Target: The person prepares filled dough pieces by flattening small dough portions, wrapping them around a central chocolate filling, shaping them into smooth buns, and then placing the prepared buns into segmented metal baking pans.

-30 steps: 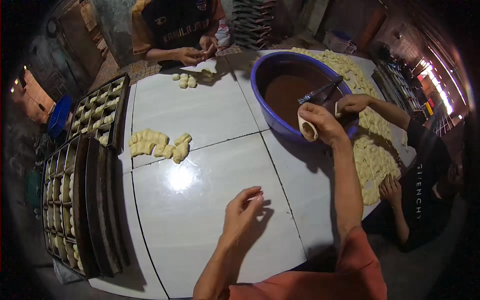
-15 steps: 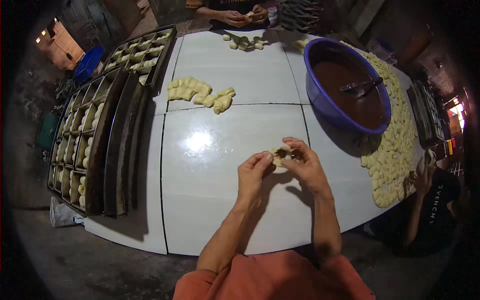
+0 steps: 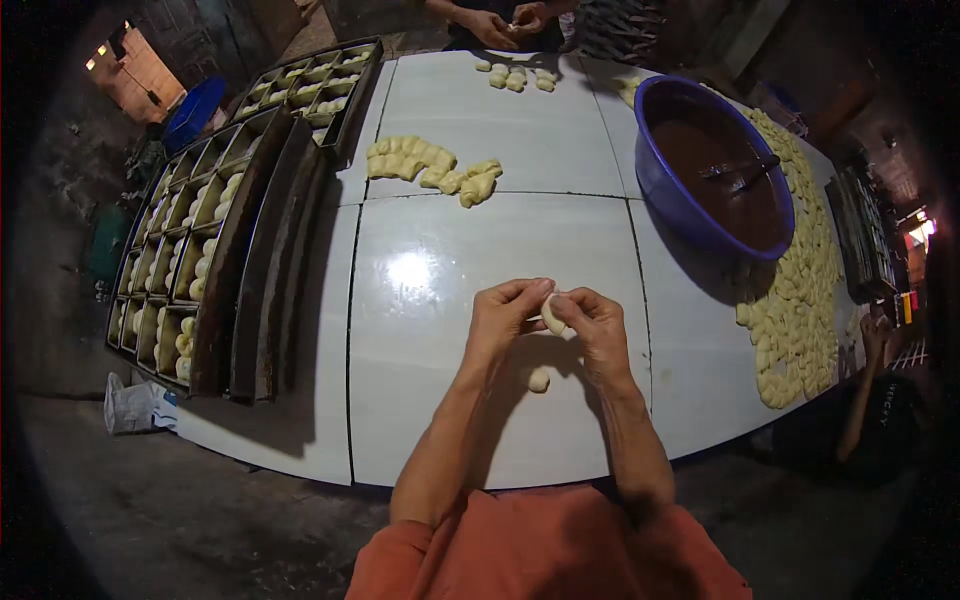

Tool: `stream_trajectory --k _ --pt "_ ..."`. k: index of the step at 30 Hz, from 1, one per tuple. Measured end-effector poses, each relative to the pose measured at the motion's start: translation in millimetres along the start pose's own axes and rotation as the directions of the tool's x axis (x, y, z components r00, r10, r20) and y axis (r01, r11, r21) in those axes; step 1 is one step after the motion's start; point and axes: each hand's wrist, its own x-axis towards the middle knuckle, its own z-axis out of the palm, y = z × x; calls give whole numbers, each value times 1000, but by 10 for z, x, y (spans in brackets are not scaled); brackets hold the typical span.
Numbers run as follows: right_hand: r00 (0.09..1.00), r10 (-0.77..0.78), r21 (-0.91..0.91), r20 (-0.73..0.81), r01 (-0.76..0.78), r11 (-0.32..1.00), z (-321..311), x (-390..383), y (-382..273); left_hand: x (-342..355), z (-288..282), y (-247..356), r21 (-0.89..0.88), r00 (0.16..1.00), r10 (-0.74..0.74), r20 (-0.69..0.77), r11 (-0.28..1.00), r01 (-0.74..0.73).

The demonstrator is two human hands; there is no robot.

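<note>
Over the near middle of the tiled table, both hands hold one pale piece of dough (image 3: 552, 316) between them. My left hand (image 3: 508, 318) is closed, its thumb and fingers pinching the upper edge. My right hand (image 3: 597, 332) pinches the dough from the other side, thumb and fingertips pressed together. The piece looks folded into a half-moon; any filling inside is hidden. Just below the hands a small dough ball (image 3: 539, 380) rests on the table. Farther off to the left lies a cluster of dough lumps (image 3: 410, 158), touching one another.
A purple basin (image 3: 655, 180) of brown filling with utensils stands at right, before a spread of many dough pieces (image 3: 795, 330). Divided metal trays (image 3: 215, 340) holding dough line the left side. A co-worker's hands (image 3: 510, 25) work at the far edge; another person (image 3: 875, 400) sits right.
The dough in my hands has gone from an open cup shape to a folded one. A small dough ball now shows on the table. The whole view has shifted slightly.
</note>
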Motion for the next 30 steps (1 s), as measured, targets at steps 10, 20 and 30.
stream_trajectory --k 10,20,30 --pt "995 20 -164 98 -4 986 -116 -83 107 -154 -111 14 152 998 -18 56 988 9" --pt "804 -545 -299 237 594 747 -118 -82 378 -340 -145 -31 85 983 149 108 984 -158" --pt "585 -810 -493 45 718 492 -34 -27 616 -371 -110 -196 23 967 92 238 995 -100"
